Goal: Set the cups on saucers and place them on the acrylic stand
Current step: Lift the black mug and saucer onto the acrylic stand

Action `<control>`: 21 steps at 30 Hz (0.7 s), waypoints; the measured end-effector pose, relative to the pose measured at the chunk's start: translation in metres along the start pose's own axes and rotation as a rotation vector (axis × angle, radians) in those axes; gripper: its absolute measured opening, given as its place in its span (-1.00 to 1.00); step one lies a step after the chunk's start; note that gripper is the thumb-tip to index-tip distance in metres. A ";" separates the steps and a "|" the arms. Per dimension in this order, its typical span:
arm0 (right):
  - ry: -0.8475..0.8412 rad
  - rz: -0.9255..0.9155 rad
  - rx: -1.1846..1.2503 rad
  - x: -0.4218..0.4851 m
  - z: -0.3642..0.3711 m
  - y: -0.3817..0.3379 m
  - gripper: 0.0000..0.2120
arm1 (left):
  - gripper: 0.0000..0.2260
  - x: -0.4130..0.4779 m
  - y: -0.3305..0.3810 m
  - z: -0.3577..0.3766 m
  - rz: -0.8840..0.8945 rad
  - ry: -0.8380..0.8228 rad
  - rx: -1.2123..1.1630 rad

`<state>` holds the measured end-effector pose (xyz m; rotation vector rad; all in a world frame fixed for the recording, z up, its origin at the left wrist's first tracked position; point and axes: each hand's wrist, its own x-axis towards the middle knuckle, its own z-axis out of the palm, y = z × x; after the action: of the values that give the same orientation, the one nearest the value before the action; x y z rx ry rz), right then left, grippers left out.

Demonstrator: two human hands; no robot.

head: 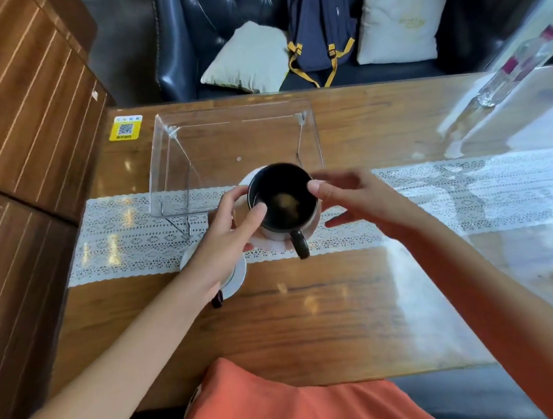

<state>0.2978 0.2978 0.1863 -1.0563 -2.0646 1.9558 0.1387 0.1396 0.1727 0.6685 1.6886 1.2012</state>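
Observation:
A black cup [282, 199] with its handle pointing toward me sits on a white saucer [272, 241], held between both hands at the front right corner of the clear acrylic stand [233, 114]. My left hand [234, 225] grips the saucer's left side, thumb against the cup. My right hand [354, 198] holds the right side, thumb on the cup's rim and fingers reaching under the saucer. A second white saucer [237, 276] lies on the table under my left wrist; a black cup handle [216, 299] pokes out beside it, the rest of that cup hidden.
The stand rests on a wooden table [305, 319] with a white lace runner [128, 247] under a glass top. A yellow QR sticker [125, 128] lies left of the stand. A clear bottle [510, 72] stands at the far right. A sofa with cushions and a backpack lies beyond.

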 end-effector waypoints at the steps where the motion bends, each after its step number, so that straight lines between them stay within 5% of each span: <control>1: 0.001 -0.004 -0.011 0.009 -0.004 -0.006 -0.56 | -0.63 0.010 0.007 -0.002 0.013 0.010 0.013; 11: 0.086 0.106 -0.154 0.083 -0.015 -0.012 -0.55 | -0.65 0.103 0.022 -0.002 -0.062 0.014 0.098; 16: -0.001 0.140 -0.208 0.099 -0.021 -0.012 -0.40 | -0.63 0.126 0.023 0.001 -0.083 -0.015 0.074; 21: -0.045 0.115 -0.328 0.106 -0.026 -0.011 -0.34 | -0.41 0.142 0.016 -0.016 -0.167 -0.107 0.187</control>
<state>0.2271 0.3775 0.1609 -1.2243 -2.4609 1.7393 0.0630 0.2560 0.1364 0.6780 1.7431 0.8837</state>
